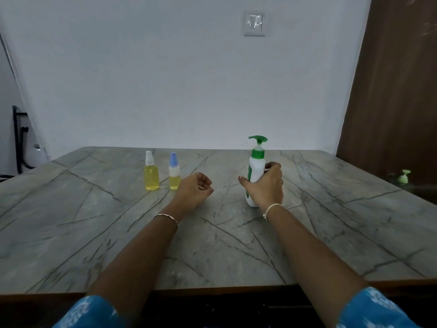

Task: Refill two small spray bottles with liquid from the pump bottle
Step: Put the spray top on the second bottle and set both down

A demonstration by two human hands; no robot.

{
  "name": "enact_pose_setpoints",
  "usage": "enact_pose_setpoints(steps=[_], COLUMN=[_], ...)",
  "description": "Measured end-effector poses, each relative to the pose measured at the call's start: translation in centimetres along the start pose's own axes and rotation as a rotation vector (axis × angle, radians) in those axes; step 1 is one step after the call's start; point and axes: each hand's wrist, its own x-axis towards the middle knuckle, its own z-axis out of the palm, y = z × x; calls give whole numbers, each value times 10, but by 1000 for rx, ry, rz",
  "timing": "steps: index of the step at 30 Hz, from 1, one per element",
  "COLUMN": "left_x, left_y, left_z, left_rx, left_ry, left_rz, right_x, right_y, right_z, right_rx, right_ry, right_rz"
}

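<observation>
Small clear plastic spray bottle with a white cap [151,174] stands upright on the grey veined stone counter [71,221], left of the middle and nearer the far edge, with yellow liquid up to about its shoulder. Just beside it on the right stands the small clear plastic spray bottle with a blue cap [174,175], yellow only in its lower part. Both caps are on.

The left hand [192,189] lies low over the counter just beside the blue-capped bottle, its fingers loosely curled and holding nothing; whether it touches that bottle I cannot tell. Right of the middle, the white plastic pump bottle with a green pump head [256,166] stands upright, its spout turned left. The right hand [266,187] grips its body, fingers wrapped round the far side and thumb on the near side.

This looks like the opening step: the supply is in hand and no spray bottle is opened. Next, the free hand probably has to take off a cap, likely the blue one. The pump spout must then line up over a narrow neck, with the small bottle steadied against tipping.
</observation>
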Motion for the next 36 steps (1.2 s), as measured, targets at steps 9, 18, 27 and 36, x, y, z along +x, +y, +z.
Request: enact_pose_setpoints(steps=[9,18,27,36], left_x=[-1,6,20,23], left_y=[-2,-17,-27,-31], left_z=[-5,-17,-17,-14], left_rx=[71,117,171,214], left_ry=[-65,-92,-110,-134], left_rz=[4,26,77,101], right_x=[13,39,57,65], right_y=[-3,-7,-12,-8], right_z=[5,34,61,71], right_rx=[55,335,464,506], right_ry=[-147,-388,-577,-609], right_rz=[-32,29,22,44])
